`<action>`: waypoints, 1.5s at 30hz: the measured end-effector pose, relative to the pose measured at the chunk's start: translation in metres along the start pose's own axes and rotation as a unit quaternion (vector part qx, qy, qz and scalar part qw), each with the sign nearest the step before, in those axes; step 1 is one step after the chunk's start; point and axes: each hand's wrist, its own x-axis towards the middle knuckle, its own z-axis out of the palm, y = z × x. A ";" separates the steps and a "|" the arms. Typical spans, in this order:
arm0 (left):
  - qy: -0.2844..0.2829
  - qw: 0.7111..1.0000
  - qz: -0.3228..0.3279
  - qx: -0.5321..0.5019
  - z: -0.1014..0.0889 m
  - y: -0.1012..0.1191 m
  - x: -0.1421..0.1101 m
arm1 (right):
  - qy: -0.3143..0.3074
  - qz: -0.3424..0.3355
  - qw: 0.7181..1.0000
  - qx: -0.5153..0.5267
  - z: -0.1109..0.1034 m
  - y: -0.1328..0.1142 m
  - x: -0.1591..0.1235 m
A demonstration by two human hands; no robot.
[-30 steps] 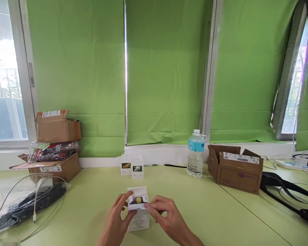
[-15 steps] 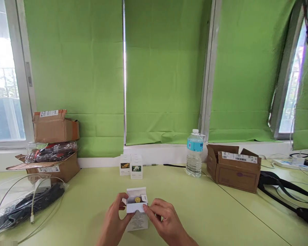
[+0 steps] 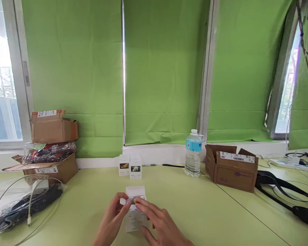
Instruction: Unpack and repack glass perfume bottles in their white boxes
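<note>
A small white carton (image 3: 135, 218) stands upright on the green table (image 3: 195, 212) right in front of me, its top lid flap raised. A gold-capped item (image 3: 135, 201) shows in the open top. My left hand (image 3: 110, 222) grips the carton's left side, thumb near the top edge. My right hand (image 3: 157, 223) is at the carton's right side, its fingertips pinched at the opening over the gold cap and side flap. Two more small white cartons (image 3: 129, 167) with flower pictures stand further back near the wall.
A water bottle (image 3: 193, 153) and an open cardboard box (image 3: 231, 167) stand at the back right, with black straps (image 3: 284, 191) beyond. At the left are stacked cardboard boxes (image 3: 51, 143) and a plastic bag with cables (image 3: 23, 205).
My right fingers have slid leftward over the carton's open top, now covering most of the gold cap. The left hand keeps its grip. The view has shifted slightly.
</note>
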 end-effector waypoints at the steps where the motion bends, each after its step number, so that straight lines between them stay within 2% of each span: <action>1: 0.000 1.000 -0.002 -0.005 0.001 0.000 0.000 | -0.004 0.003 1.000 -0.004 0.001 0.000 0.000; 6: -0.002 1.000 -0.006 -0.008 0.002 -0.004 0.000 | -0.001 0.024 0.998 -0.050 0.006 0.000 0.000; 9: -0.004 1.000 -0.007 -0.010 0.002 -0.006 0.001 | 0.038 0.049 0.996 -0.059 0.003 0.002 0.000; 13: 0.001 1.000 -0.009 -0.010 0.003 -0.008 0.003 | 0.106 0.141 0.984 0.032 0.000 0.003 0.003; 16: 0.001 1.000 -0.003 -0.014 0.003 -0.009 0.002 | 0.121 0.194 0.966 0.119 0.001 0.004 0.005; 20: -0.003 1.000 0.002 -0.007 0.003 -0.007 0.002 | 0.136 0.187 0.964 0.128 0.006 0.008 0.005; 27: 0.021 0.995 0.025 0.096 0.008 -0.003 -0.002 | 0.177 0.182 0.967 0.037 0.012 0.014 0.004; 31: 0.034 0.981 0.059 0.184 0.010 -0.009 -0.005 | 0.197 0.123 0.971 0.053 0.011 0.013 0.002; 37: 0.034 0.956 0.084 0.279 0.008 -0.021 -0.006 | 0.178 0.064 0.979 0.071 0.000 0.006 -0.001; 41: 0.030 0.944 0.097 0.313 0.008 -0.019 -0.006 | 0.119 0.085 0.983 0.114 -0.009 -0.006 0.003; 45: 0.015 0.922 0.119 0.369 0.013 -0.015 -0.008 | 0.154 0.151 0.966 0.146 -0.010 -0.007 0.008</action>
